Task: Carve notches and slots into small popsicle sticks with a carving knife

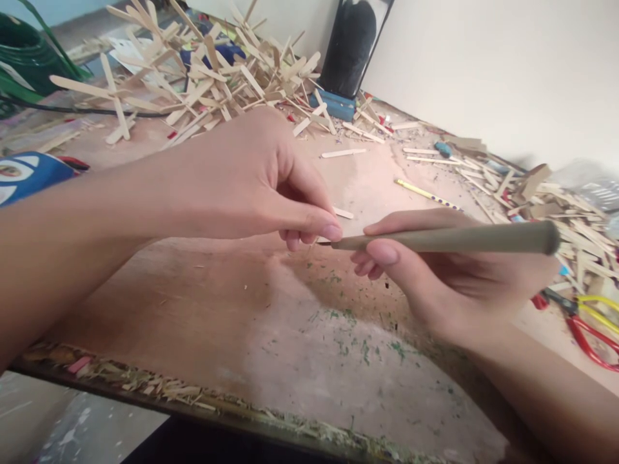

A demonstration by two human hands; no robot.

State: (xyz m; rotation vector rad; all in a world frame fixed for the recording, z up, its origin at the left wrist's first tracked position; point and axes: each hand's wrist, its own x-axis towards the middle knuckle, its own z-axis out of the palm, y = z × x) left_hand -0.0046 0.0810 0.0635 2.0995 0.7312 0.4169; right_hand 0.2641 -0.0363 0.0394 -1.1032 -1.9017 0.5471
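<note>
My right hand grips a slim tool with an olive-grey handle, dark at its butt end. Its thin dark tip points left and meets the fingertips of my left hand. Thumb and forefinger of that left hand are pinched together over the work board. A tiny pale sliver shows just below them, but the fingers hide most of whatever they hold. Behind the fingertips lies a short flat wooden stick. Green shavings are scattered on the wooden work surface beneath both hands.
A heap of craft sticks rises at the back left, and more sticks pile up at right. A yellow pencil, red-and-yellow-handled scissors and a blue patterned object lie around. A dark upright panel stands behind.
</note>
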